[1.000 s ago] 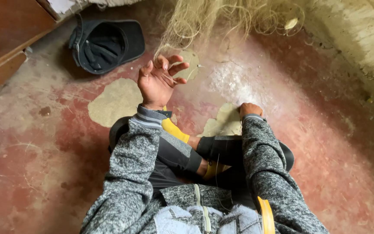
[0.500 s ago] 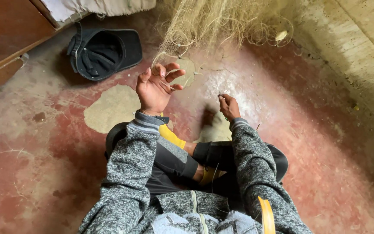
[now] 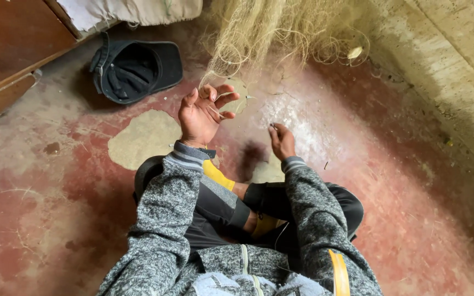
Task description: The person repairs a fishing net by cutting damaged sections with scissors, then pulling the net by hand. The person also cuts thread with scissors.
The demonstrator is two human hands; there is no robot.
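Observation:
I sit cross-legged on a worn red floor in a grey speckled jacket. My left hand (image 3: 204, 112) is raised palm up, its fingers curled around thin strands at the lower end of a pale, tangled fishing net (image 3: 270, 33) that hangs in front of me. My right hand (image 3: 282, 141) is lower and to the right, thumb and fingers pinched on a small dark thin tool (image 3: 273, 126). A fine thread seems to run between the two hands, but it is too thin to be sure.
A dark cap (image 3: 135, 68) lies upside down on the floor at the left. A brown wooden piece of furniture (image 3: 12, 55) with pale cloth (image 3: 133, 11) on it stands at the upper left. A rough concrete wall (image 3: 445, 60) rises on the right.
My right hand has lifted off my knee and moved forward and left toward the net. The left hand stays raised at the net's lower end.

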